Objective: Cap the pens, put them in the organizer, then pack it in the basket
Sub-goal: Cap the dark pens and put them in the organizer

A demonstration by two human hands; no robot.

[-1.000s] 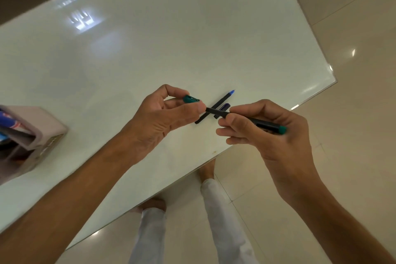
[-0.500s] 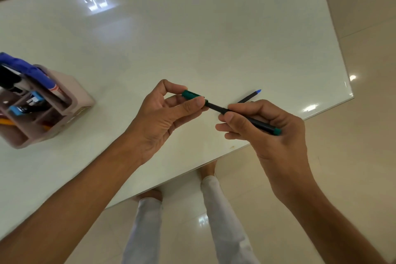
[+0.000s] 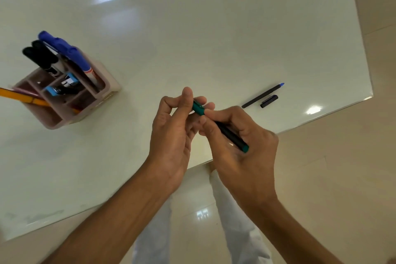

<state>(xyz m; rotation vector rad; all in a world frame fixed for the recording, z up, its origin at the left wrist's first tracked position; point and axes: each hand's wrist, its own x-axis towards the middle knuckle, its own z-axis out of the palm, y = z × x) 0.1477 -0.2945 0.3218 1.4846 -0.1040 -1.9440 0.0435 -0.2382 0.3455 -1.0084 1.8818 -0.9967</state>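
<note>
1. Since half a second back: hands drawn together; green cap [image 3: 198,108] pushed onto black pen [image 3: 230,134], gap between them gone.
2. Left hand [image 3: 173,133]: thumb and fingertips pinched on cap. Right hand [image 3: 240,141]: fingers curled around barrel, green end by the palm.
3. Pink organizer [image 3: 64,118], boxy, partitioned, at table's left: blue marker [image 3: 66,51], two black markers [image 3: 40,58], yellow pencil [image 3: 21,97], blue clip-like piece.
4. Uncapped blue-tipped pen [image 3: 262,95] lying flat beside its dark cap [image 3: 269,101], near right edge.
5. Table [image 3: 192,28] glossy white, reflective.

Glossy white table [image 3: 192,28], shiny beige tiled floor [image 3: 342,178]
</note>
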